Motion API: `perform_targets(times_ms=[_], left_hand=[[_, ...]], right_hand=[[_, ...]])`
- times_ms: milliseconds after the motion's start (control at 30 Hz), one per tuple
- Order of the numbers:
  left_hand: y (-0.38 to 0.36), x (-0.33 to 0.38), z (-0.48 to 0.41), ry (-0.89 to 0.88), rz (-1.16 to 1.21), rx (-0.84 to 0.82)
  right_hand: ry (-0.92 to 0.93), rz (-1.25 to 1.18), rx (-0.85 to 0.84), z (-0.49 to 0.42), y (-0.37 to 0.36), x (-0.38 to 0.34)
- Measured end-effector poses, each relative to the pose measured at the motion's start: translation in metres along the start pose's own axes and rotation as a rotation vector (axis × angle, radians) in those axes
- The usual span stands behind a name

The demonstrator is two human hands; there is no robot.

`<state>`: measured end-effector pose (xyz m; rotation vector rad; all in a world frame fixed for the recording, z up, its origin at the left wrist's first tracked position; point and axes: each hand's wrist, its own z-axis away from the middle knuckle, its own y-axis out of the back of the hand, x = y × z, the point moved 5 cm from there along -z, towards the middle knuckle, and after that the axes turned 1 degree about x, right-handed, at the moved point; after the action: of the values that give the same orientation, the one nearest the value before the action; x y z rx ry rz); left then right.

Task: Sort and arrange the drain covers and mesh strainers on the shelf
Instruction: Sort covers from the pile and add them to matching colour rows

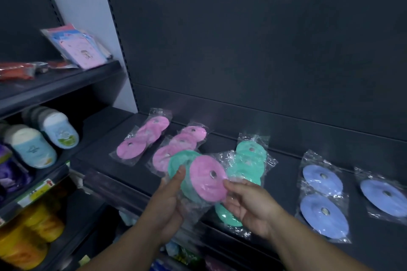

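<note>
Roughly midway: colours grouped, mixed handful left to sort

The shelf (pixel 286 182) shows colour groups. Two pink packs (pixel 141 138) lie at the left, a green pack (pixel 248 160) in the middle and two blue packs (pixel 321 200) at the right, all flat, with the groups set apart.

Not done: both hands hold a mixed bundle at the shelf's front edge, between the pink and green groups.
- The left hand (pixel 169 202) grips the held green cover (pixel 179 164), thumb on its face, fingers curled behind.
- The right hand (pixel 248 204) pinches the held pink cover (pixel 208 182) at its edge.
- A lower green disc (pixel 228 216) shows under the right hand; it is unclear whether that one is gripped too.

Likely remaining: split the bundle, pink to the left, green to the centre, then straighten the rows. No mesh strainers are identifiable.

The covers are flat round discs, matte and probably soft silicone, each with a small shiny metal centre. They sit in crinkly clear plastic sleeves that catch glare. The shelf is dark and matte, probably metal.
</note>
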<state>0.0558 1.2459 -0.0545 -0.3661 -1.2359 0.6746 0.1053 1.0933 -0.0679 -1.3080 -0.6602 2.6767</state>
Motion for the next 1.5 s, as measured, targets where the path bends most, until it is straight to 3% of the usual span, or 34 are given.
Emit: perform_targets(times_ms=[133, 333, 600, 733, 867, 933, 1033, 1167, 1333, 1500], left_hand=[[0.028, 0.025, -0.010, 0.113, 0.009, -0.038], [0.088, 0.083, -0.027, -0.064, -0.095, 0.056], [0.181, 0.172, -0.039, -0.345, -0.049, 0.248], [0.217, 0.210, -0.034, -0.471, 0.022, 0.307], [0.245, 0.224, -0.023, -0.472, 0.015, 0.348], [0.258, 0.226, -0.017, -0.454, 0.013, 0.363], [0.272, 0.227, -0.011, -0.446, 0.009, 0.368], [0.276, 0.227, -0.011, -0.442, 0.010, 0.301], [0.278, 0.224, -0.019, -0.400, 0.013, 0.205], [0.272, 0.218, -0.028, -0.357, 0.007, 0.149]], right_hand=[[-0.063, -0.110, 0.004, -0.011, -0.032, 0.014], [-0.035, -0.097, 0.006, -0.039, -0.104, 0.031], [0.145, 0.133, 0.277, -0.075, -0.141, 0.037], [0.181, 0.307, 0.228, -0.092, -0.188, 0.044], [0.266, 0.330, 0.202, -0.115, -0.232, 0.041], [0.365, 0.507, 0.257, -0.128, -0.240, 0.036], [0.574, 1.111, 0.381, -0.132, -0.251, 0.034], [0.577, 1.501, 0.097, -0.134, -0.281, 0.070], [0.614, 1.626, 0.081, -0.146, -0.289, 0.092], [0.644, 1.522, 0.005, -0.152, -0.286, 0.097]])
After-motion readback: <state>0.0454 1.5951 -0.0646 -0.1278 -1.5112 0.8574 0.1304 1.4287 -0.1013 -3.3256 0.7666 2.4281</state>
